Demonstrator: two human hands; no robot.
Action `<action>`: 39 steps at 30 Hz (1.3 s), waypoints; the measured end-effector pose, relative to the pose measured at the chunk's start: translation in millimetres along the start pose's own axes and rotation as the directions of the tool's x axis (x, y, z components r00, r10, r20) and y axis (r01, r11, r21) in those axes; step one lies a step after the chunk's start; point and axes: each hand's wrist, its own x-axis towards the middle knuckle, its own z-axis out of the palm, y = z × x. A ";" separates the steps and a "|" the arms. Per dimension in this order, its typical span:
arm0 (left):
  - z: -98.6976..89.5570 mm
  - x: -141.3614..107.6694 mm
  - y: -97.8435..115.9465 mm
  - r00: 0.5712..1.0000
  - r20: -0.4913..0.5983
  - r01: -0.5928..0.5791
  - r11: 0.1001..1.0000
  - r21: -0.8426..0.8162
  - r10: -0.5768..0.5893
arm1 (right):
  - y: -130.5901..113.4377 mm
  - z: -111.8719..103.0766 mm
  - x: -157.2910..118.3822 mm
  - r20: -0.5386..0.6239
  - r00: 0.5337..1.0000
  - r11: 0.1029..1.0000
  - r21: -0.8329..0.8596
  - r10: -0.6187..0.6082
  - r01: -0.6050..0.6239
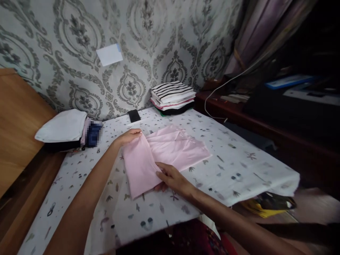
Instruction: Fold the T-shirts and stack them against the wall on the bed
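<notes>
A pale pink garment (177, 148) lies partly folded on the patterned white cloth of the table; its exact kind is hard to tell. Its left part is turned over toward the middle, forming a slanting edge. At the far end of that edge, my left hand (129, 136) pinches the fabric between thumb and fingers. Lower down on the same edge, my right hand (171, 179) grips the cloth, with some fingers underneath it. Wrinkles run through the right part of the garment, which rests flat on the table.
Folded clothes (172, 97) with a striped one on top are stacked at the back. Another pile (63, 127) sits at the left beside a wooden panel (23, 117). A dark phone-like object (134, 116) lies near the wall. A white cable (225, 83) hangs by the right-hand desk (223, 109).
</notes>
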 end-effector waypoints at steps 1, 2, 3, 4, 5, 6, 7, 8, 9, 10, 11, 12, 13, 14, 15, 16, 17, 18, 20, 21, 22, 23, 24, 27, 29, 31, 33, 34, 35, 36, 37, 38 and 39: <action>1.2 1.3 1.2 1.000 0.012 0.008 1.000 -0.004 -0.007 | 0.9 -1.5 -1.2 -0.004 1.000 1.000 -0.001 -0.002 0.002; 1.1 1.3 2.5 1.000 0.020 0.012 1.000 -0.012 -0.011 | 0.6 -2.1 -2.7 -0.010 1.000 1.000 -0.013 -0.025 0.025; 0.0 0.5 3.9 1.000 0.023 0.012 1.000 -0.023 -0.011 | -0.6 -2.1 -4.4 -0.014 0.998 0.997 -0.034 -0.065 0.064; -1.7 -0.5 5.3 1.000 0.020 0.008 0.999 -0.035 -0.007 | -2.3 -1.9 -6.1 -0.012 0.994 0.992 -0.062 -0.113 0.112; -3.5 -1.3 6.4 1.000 0.015 0.003 0.999 -0.043 -0.003 | -4.0 -1.7 -7.3 -0.007 0.988 0.984 -0.091 -0.157 0.155; -5.0 -1.5 7.0 1.000 0.010 0.002 0.999 -0.046 -0.001 | -5.4 -1.9 -8.1 -0.003 0.983 0.976 -0.118 -0.186 0.184; -5.8 -1.0 7.1 1.000 0.009 0.006 0.999 -0.040 -0.006 | -6.3 -2.4 -8.1 -0.004 0.981 0.971 -0.142 -0.194 0.191; -5.8 0.5 6.6 1.000 0.014 0.017 1.000 -0.025 -0.017 | -6.6 -3.3 -7.4 -0.007 0.983 0.971 -0.160 -0.181 0.177; -5.1 2.7 5.6 0.999 0.023 0.032 0.999 -0.001 -0.032 | -6.4 -4.5 -6.2 -0.015 0.989 0.975 -0.167 -0.150 0.146; -3.8 5.4 4.1 0.998 0.032 0.046 0.999 0.027 -0.047 | -5.7 -5.8 -4.6 -0.027 0.994 0.981 -0.160 -0.110 0.105; -2.2 8.5 2.3 0.998 0.036 0.054 0.997 0.057 -0.056 | -4.8 -7.2 -2.9 -0.035 0.997 0.988 -0.140 -0.070 0.064; -0.6 11.6 0.4 0.998 0.036 0.054 0.995 0.084 -0.057 | -3.9 -8.4 -1.3 -0.038 0.999 0.994 -0.109 -0.035 0.031; 0.9 14.5 -1.5 0.998 0.031 0.049 0.993 0.108 -0.053 | -3.1 -9.4 0.2 -0.040 0.999 0.997 -0.073 -0.008 0.005; 2.0 17.0 -3.2 0.999 0.024 0.041 0.991 0.129 -0.045 | -2.5 -10.2 1.3 -0.041 0.999 0.999 -0.040 0.012 -0.014; 2.7 19.0 -4.7 0.999 0.016 0.033 0.989 0.147 -0.036 | -2.1 -10.8 2.2 -0.043 0.999 0.999 -0.014 0.028 -0.029; 3.2 20.5 -6.1 1.000 0.008 0.027 0.986 0.165 -0.028 | -1.8 -11.2 2.9 -0.043 0.998 0.999 0.008 0.041 -0.041; 3.6 21.5 -7.3 1.000 0.001 0.021 0.983 0.184 -0.021 | -1.7 -11.5 3.4 -0.043 0.998 0.998 0.028 0.051 -0.050; 4.0 22.1 -8.4 1.000 -0.005 0.015 0.979 0.201 -0.015 | -1.6 -11.8 3.8 -0.041 0.997 0.997 0.048 0.059 -0.057; 5.1 22.5 -10.3 1.000 -0.017 0.007 0.971 0.237 -0.003 | -1.4 -12.2 4.2 -0.033 0.997 0.995 0.080 0.066 -0.063; 6.0 22.5 -11.2 1.000 -0.023 0.003 0.967 0.255 0.003 | -1.3 -12.5 4.2 -0.030 0.997 0.994 0.090 0.069 -0.066; 6.9 22.6 -11.9 1.000 -0.028 -0.002 0.962 0.273 0.010 | -1.2 -12.7 4.1 -0.030 0.997 0.993 0.094 0.074 -0.071; 7.7 22.7 -12.5 0.999 -0.032 -0.008 0.957 0.291 0.018 | -1.0 -13.0 4.0 -0.031 0.996 0.993 0.095 0.080 -0.076; 8.6 23.1 -13.0 0.999 -0.035 -0.015 0.951 0.308 0.027 | -0.8 -13.1 3.8 -0.033 0.996 0.992 0.096 0.085 -0.081; 10.3 24.9 -14.1 0.998 -0.031 -0.037 0.935 0.354 0.051 | -0.2 -13.6 2.9 -0.045 0.996 0.992 0.101 0.078 -0.073; 11.1 26.6 -14.8 0.998 -0.028 -0.045 0.923 0.383 0.060 | 0.0 -14.0 2.5 -0.053 0.996 0.994 0.090 0.066 -0.061; 11.7 28.5 -15.4 0.997 -0.031 -0.050 0.908 0.417 0.069 | -0.5 -14.8 2.3 -0.060 0.996 0.996 0.054 0.073 -0.069; 11.3 30.1 -15.6 0.996 -0.038 -0.052 0.890 0.454 0.078 | -1.7 -16.5 2.1 -0.068 0.993 0.996 0.009 0.093 -0.093; 10.1 30.3 -15.5 0.996 -0.042 -0.052 0.880 0.472 0.081 | -2.5 -17.7 1.8 -0.067 0.993 0.995 -0.012 0.102 -0.103; 8.1 30.1 -15.3 0.995 -0.046 -0.051 0.872 0.487 0.083 | -3.6 -19.3 1.2 -0.063 0.992 0.994 -0.037 0.105 -0.107; 5.0 29.2 -15.0 0.995 -0.050 -0.049 0.864 0.501 0.085 | -5.0 -21.1 0.4 -0.056 0.993 0.992 -0.072 0.101 -0.105; 1.0 27.3 -14.9 0.995 -0.053 -0.046 0.857 0.514 0.085 | -6.7 -23.0 -0.7 -0.051 0.995 0.987 -0.128 0.086 -0.092; -3.8 24.6 -15.1 0.995 -0.055 -0.042 0.851 0.523 0.083 | -8.9 -24.9 -1.9 -0.060 0.996 0.974 -0.214 0.061 -0.072; -9.1 20.9 -15.7 0.995 -0.057 -0.036 0.847 0.530 0.077 | -11.6 -26.4 -2.9 -0.092 0.995 0.942 -0.331 0.022 -0.052</action>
